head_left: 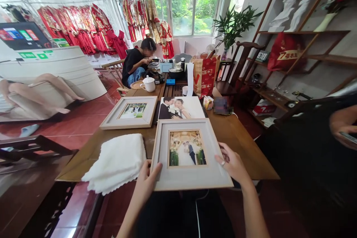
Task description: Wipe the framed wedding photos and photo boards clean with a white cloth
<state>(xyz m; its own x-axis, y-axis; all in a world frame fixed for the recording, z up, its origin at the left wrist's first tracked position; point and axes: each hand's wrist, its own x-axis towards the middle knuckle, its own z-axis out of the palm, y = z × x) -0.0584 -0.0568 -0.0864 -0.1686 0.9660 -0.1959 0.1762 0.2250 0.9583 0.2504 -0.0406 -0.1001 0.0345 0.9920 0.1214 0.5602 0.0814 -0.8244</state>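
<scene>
I hold a framed wedding photo (187, 152), pale wood frame with a wide white mat, over the near edge of the wooden table (240, 145). My left hand (146, 184) grips its lower left corner, thumb on the front. My right hand (232, 163), a ring on one finger, grips the right edge. A folded white towel (117, 161) lies on the table just left of the frame. Behind lie a second framed photo (131, 111) and an unframed wedding print (180, 108).
Further along the table stand a white teapot (148, 83), a red gift bag (205, 74) and small boxes; a person in black (136, 63) sits at the far end. Another person's arm (341, 121) with a phone is at right. Shelving (301, 33) lines the right wall; red garments (83, 26) hang behind.
</scene>
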